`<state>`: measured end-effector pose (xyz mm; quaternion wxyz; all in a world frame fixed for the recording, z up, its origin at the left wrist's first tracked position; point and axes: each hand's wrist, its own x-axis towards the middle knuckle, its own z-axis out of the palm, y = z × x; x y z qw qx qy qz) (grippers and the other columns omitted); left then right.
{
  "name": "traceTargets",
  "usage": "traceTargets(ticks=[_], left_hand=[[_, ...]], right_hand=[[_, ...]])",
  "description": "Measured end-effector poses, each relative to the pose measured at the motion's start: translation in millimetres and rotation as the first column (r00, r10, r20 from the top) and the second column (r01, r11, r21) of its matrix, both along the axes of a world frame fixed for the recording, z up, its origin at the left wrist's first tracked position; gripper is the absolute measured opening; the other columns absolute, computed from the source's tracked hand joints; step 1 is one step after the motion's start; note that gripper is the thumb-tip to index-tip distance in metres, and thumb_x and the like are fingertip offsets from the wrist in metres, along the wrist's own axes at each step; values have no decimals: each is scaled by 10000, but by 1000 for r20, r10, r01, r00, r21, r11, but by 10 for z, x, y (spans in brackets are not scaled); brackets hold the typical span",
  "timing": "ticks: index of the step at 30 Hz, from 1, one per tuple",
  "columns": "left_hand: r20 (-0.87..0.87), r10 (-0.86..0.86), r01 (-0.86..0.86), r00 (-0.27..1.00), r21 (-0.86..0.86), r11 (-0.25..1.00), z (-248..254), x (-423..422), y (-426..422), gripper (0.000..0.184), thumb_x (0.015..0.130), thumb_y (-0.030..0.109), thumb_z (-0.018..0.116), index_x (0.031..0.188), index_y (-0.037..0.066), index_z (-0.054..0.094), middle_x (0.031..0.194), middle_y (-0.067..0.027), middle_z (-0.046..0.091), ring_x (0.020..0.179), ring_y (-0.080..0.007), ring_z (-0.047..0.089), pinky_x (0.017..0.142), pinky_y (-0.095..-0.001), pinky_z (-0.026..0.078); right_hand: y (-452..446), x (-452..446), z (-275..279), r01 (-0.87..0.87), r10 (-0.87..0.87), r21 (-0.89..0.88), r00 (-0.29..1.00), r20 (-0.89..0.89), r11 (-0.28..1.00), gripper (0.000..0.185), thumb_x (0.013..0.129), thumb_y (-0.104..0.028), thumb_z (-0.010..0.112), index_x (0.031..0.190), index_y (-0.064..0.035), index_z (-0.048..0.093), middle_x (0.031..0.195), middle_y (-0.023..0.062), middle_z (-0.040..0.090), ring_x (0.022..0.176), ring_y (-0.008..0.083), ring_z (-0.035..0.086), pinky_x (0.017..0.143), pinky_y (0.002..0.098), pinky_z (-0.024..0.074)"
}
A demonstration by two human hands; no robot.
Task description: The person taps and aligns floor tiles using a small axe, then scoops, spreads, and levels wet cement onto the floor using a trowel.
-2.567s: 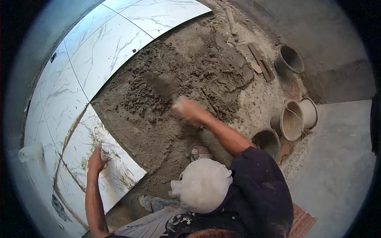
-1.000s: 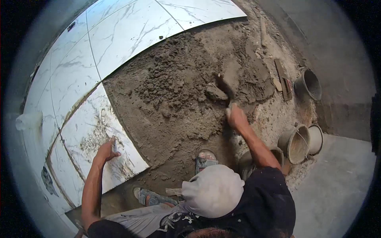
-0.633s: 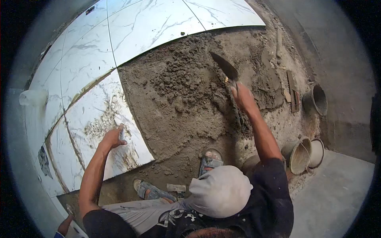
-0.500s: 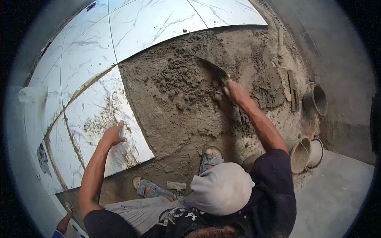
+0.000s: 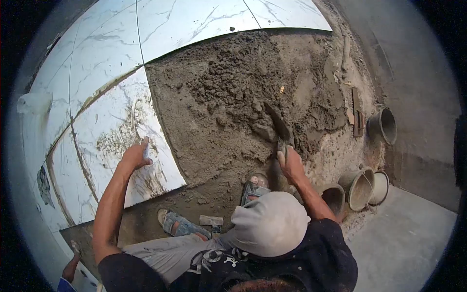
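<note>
My right hand (image 5: 292, 163) is wrapped round the handle of a trowel (image 5: 278, 122). Its dark blade rests at a lump of wet mortar (image 5: 264, 129), and part of the handle is hidden by my fingers. Rough grey-brown mortar (image 5: 209, 131) spreads around it, clumpier toward the back. On the left, my left hand (image 5: 134, 156) leans on a white marbled tile (image 5: 109, 121), fingers stretched forward and thumb apart. That tile is smeared with wet mortar near my fingertips. Its right edge borders the mortar bed.
More marbled tiles (image 5: 194, 19) lie at the back and left. Several buckets (image 5: 382, 126) stand along the right wall, near wood strips (image 5: 356, 104). A hammer-like tool (image 5: 211, 221) lies between my sandals (image 5: 182, 225). Another person's leg (image 5: 71, 267) shows at lower left.
My right hand has drawn the trowel back toward me, and a mortar lump now sits beside the blade. My left hand stays on the tile. The view has shifted slightly.
</note>
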<state>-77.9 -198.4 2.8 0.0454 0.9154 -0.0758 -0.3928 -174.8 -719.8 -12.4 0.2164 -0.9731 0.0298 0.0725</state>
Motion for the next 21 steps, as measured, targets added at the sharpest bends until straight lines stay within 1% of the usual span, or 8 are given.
traceTargets(ticks=[3, 6, 10, 11, 12, 14, 18, 21], left_hand=[[75, -34, 34, 997, 4, 999, -126, -33, 68, 950, 637, 309, 779, 1385, 47, 255, 1143, -280, 527, 1059, -399, 521, 900, -414, 424], [1, 27, -26, 1000, -10, 1000, -60, 10, 24, 956, 631, 305, 783, 1387, 52, 255, 1160, -282, 516, 1076, -399, 510, 917, -411, 413], [-11, 0, 0, 1000, -58, 998, -16, -6, 69, 973, 621, 304, 788, 1397, 82, 245, 1208, -292, 476, 1108, -397, 491, 941, -401, 405], [98, -51, 55, 994, -39, 998, -82, -72, 96, 985, 613, 303, 792, 1401, 97, 239, 1246, -299, 441, 1121, -405, 480, 948, -399, 405], [90, -52, 55, 995, -37, 998, -126, -129, 140, 985, 613, 303, 792, 1401, 97, 239, 1246, -299, 441, 1121, -405, 480, 948, -399, 405], [39, -9, 8, 999, 24, 1000, -51, -59, 35, 987, 614, 312, 792, 1404, 111, 235, 1290, -309, 392, 1150, -413, 457, 960, -398, 398], [-62, 39, -39, 997, 15, 999, -101, -37, 82, 995, 607, 354, 792, 1403, 122, 241, 1324, -329, 331, 1165, -410, 446, 955, -402, 401], [37, 19, -19, 999, -11, 1000, -159, -104, 132, 1005, 598, 371, 796, 1403, 129, 244, 1341, -336, 296, 1143, -414, 464, 932, -421, 419]], right_hand=[[182, 144, 362, 179, -162, 292, 983, -83, 939, 326, 894, -321, 479, 925, 3, 495, 862, 267, 556, 793, 459, 539, 678, 462, 433], [301, 231, 456, 138, -41, 300, 951, -307, 944, 394, 903, -369, 453, 960, 20, 489, 886, 269, 567, 819, 449, 547, 688, 459, 430], [-147, -106, -182, 170, -128, 396, 983, -132, 902, 383, 917, -357, 410, 967, 12, 499, 755, 183, 558, 648, 337, 575, 615, 434, 453], [80, -66, 206, 703, -349, 469, 689, -635, 535, 356, 919, -350, 398, 978, -22, 522, 706, 107, 533, 567, 223, 554, 503, 396, 457], [203, -191, 173, 707, -348, 464, 683, -642, 534, 356, 919, -350, 398, 978, -22, 522, 706, 107, 533, 567, 223, 554, 503, 396, 457], [360, -178, 5, 761, -443, 609, 637, -631, 226, 353, 916, -369, 400, 1016, -58, 533, 693, 55, 512, 528, 172, 529, 436, 366, 445], [933, 366, -61, 789, -209, 614, 595, -776, -35, 456, 912, -448, 377, 1077, -47, 519, 677, 34, 491, 469, 160, 449, 410, 321, 397], [1178, 843, -79, 718, 23, 686, 689, -725, 118, 436, 916, -442, 382, 1039, -42, 508, 666, 27, 477, 467, 144, 458, 418, 314, 418]])
